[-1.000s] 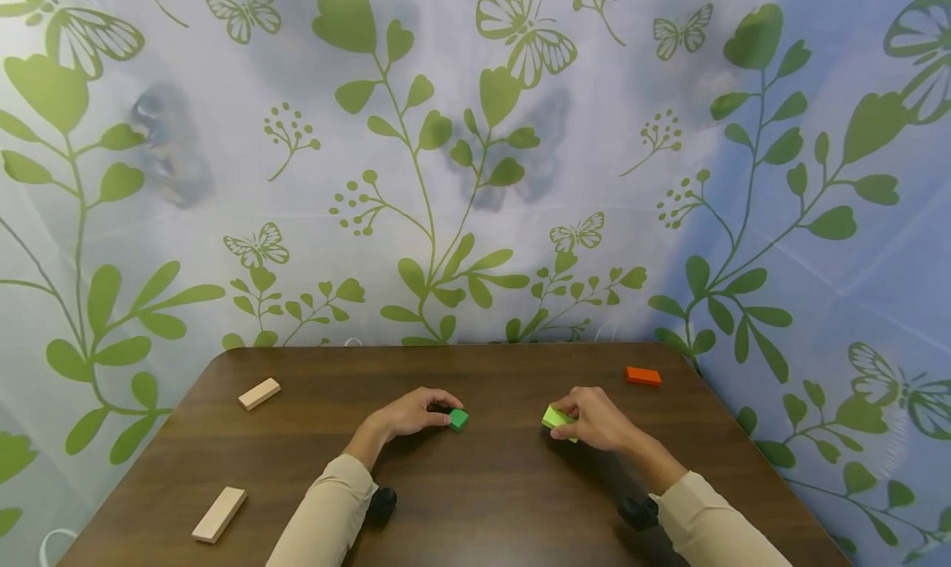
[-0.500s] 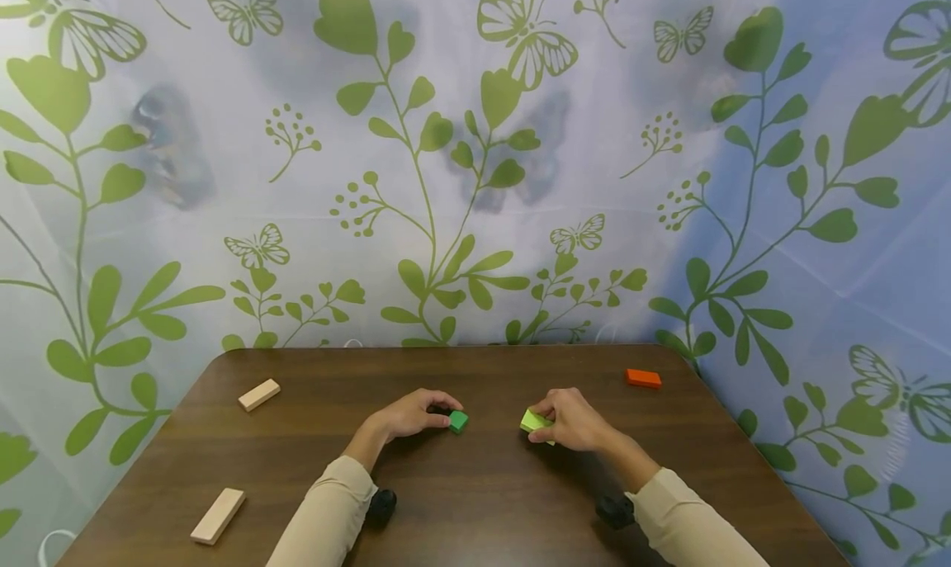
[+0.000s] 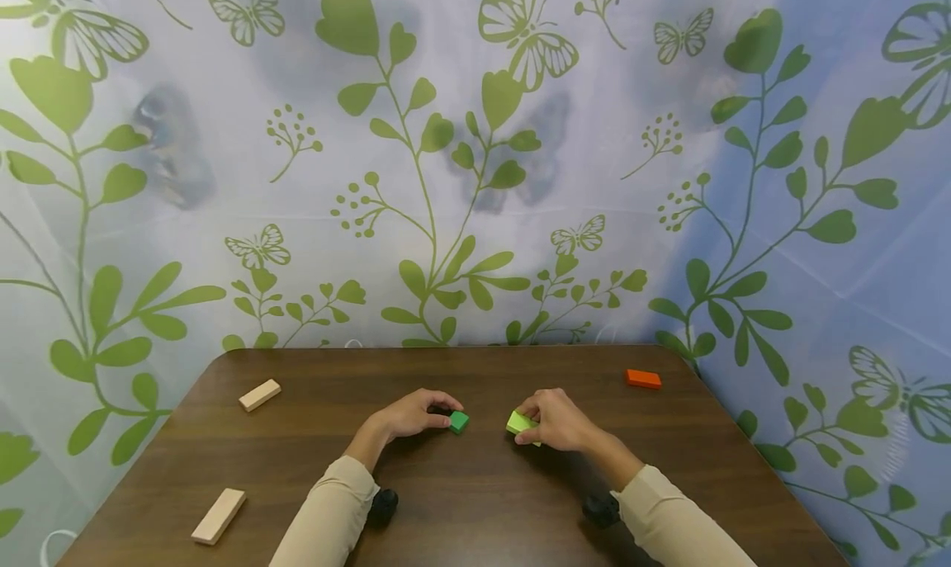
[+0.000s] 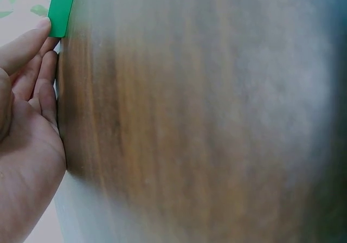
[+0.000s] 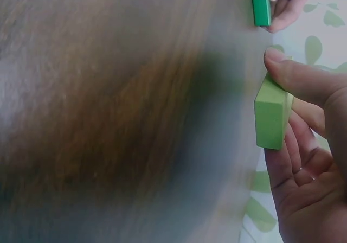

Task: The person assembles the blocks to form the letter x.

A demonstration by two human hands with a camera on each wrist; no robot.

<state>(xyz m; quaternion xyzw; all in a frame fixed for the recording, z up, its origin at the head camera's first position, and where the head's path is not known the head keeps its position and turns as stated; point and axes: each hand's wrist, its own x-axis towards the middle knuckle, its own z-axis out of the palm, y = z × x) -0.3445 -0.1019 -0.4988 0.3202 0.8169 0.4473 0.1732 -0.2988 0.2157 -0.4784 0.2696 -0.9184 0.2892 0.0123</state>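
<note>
Near the middle of the table my left hand [image 3: 410,414] pinches a small green block [image 3: 459,422] between thumb and fingers. In the left wrist view that green block [image 4: 61,15] shows at the top left, with the thumb against its side. To its right, my right hand [image 3: 562,422] grips a light green block [image 3: 519,422] by its sides. The right wrist view shows the light green block [image 5: 269,121] end-on between thumb and fingers, with the green block [image 5: 262,11] beyond it. A gap separates the two blocks.
Two pale wooden blocks lie on the left of the brown table [image 3: 475,501]: one wooden block [image 3: 260,394] farther back, another wooden block [image 3: 219,516] nearer. An orange block [image 3: 643,378] lies at the back right. A leaf-patterned curtain [image 3: 461,179] hangs behind the table.
My right hand has moved left with the light green block, narrowing the gap to the green block. The left hand and the green block have stayed in place.
</note>
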